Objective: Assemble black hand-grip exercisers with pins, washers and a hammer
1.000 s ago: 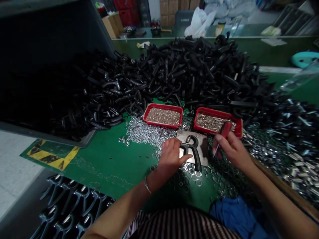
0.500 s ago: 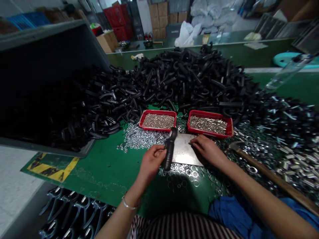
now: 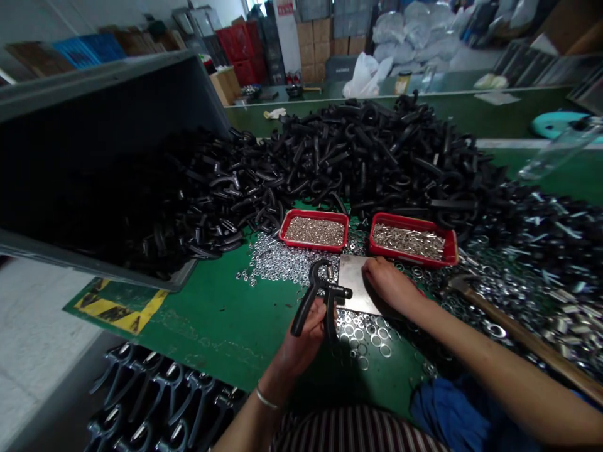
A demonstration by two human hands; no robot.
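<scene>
My left hand is wrapped round a black hand grip strengthener, its hooked top and small spring pointing up and its two handles spread apart. It is held just left of a flat metal plate. Over the plate's right part, my right hand is closed, fingers curled in; what they hold, if anything, is hidden. Just behind the plate are a red tray of tiny metal pieces and a red tray of metal pins. Loose metal rings lie in front of the plate.
A large heap of black handle parts spreads behind the trays and into a tipped grey bin. A hammer lies to the right, near piles of small metal parts. Assembled grips fill a container at lower left. Blue cloth lies nearby.
The grip strengthener has been turned, from edge-on to showing both handles, and sits slightly lower. My right-hand fingers have curled in over the plate. The whole view has shifted a little.
</scene>
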